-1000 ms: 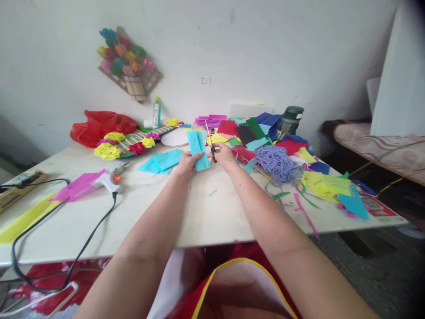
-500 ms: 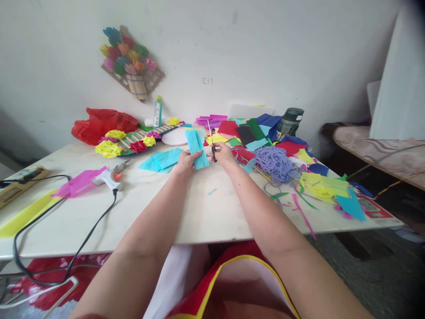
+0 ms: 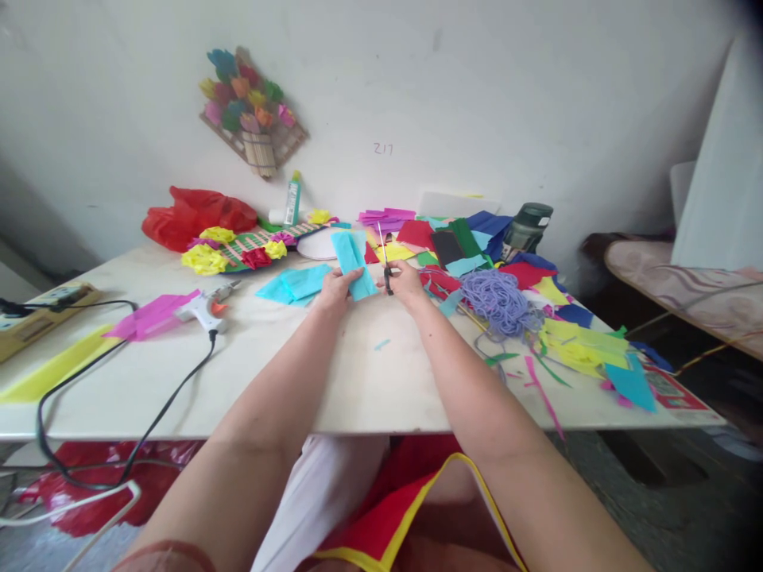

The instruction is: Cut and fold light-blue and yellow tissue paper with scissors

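My left hand (image 3: pixel 339 287) is closed on a folded strip of light blue crepe paper (image 3: pixel 353 258), held upright above the table. My right hand (image 3: pixel 405 282) grips a pair of scissors (image 3: pixel 385 258) by its dark handles, the blades pointing up and away from me. The scissors are just right of the blue strip, apart from its face. More light blue paper (image 3: pixel 293 284) lies flat beside my left hand. A small blue scrap (image 3: pixel 382 345) rests on the table between my forearms.
At left are a white glue gun (image 3: pixel 206 310) with a black cord, pink paper (image 3: pixel 152 316) and a power strip (image 3: pixel 53 318). Behind stands a flower-decorated green piece (image 3: pixel 247 250). To the right lie purple yarn (image 3: pixel 499 300), yellow paper (image 3: pixel 581 345) and a dark jar (image 3: pixel 528 226).
The camera view has shifted slightly, so the table's contents sit a little further right. Both hands keep their holds on the blue paper and the scissors, nearly unmoved.
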### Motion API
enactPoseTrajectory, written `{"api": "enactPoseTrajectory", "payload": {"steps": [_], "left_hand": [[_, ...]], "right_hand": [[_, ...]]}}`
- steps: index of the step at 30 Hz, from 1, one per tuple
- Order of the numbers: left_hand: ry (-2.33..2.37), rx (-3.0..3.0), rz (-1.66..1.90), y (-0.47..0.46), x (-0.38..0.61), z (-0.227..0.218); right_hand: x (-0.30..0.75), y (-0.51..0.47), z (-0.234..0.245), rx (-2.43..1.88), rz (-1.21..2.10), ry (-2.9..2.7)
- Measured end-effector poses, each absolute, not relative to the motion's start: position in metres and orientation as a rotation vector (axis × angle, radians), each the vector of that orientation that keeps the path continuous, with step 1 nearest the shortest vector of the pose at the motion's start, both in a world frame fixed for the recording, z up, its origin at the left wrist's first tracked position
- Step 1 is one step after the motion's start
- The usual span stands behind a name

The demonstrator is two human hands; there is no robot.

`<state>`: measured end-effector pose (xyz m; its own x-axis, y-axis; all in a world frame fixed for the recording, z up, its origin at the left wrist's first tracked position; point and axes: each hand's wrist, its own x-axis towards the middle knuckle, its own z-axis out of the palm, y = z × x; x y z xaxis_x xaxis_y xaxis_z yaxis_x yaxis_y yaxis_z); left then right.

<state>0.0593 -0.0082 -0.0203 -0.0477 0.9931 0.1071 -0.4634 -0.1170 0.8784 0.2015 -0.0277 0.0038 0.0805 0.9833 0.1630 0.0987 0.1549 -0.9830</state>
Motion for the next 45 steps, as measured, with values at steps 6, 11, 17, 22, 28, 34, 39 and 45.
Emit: {"api": "enactPoseTrajectory", "payload": {"steps": [6,11,17,22,28,34,39,45], "left_hand": [[0.835,0.686,1.629,-0.004,0.054,-0.016],[0.791,0.622,1.663,0.002,0.053,-0.021],[0.769,0.636,1.657,0.002,0.054,-0.022],[0.760,0.612,1.656,-0.003,0.058,-0.018],[0.722,0.598,1.624,-0.003,0.060,-0.017],[0.693,0.610,1.599,-0.004,0.059,-0.017],[0.708,0.609,1.600,-0.004,0.059,-0.017],[0.706,0.617,1.588,-0.001,0.059,-0.019]], "right_hand": [[0.211,-0.022,-0.005,-1.416,0.828,-1.628],[0.221,-0.029,-0.002,-1.452,0.704,-1.895],[0.231,-0.034,0.007,-1.486,0.401,-2.106],[0.230,-0.038,0.012,-1.514,0.355,-2.128],[0.228,-0.039,0.012,-1.515,0.317,-2.142],[0.227,-0.038,0.011,-1.478,0.266,-2.150],[0.225,-0.040,0.012,-1.483,0.231,-2.151],[0.223,-0.039,0.010,-1.500,0.241,-2.123]]}}
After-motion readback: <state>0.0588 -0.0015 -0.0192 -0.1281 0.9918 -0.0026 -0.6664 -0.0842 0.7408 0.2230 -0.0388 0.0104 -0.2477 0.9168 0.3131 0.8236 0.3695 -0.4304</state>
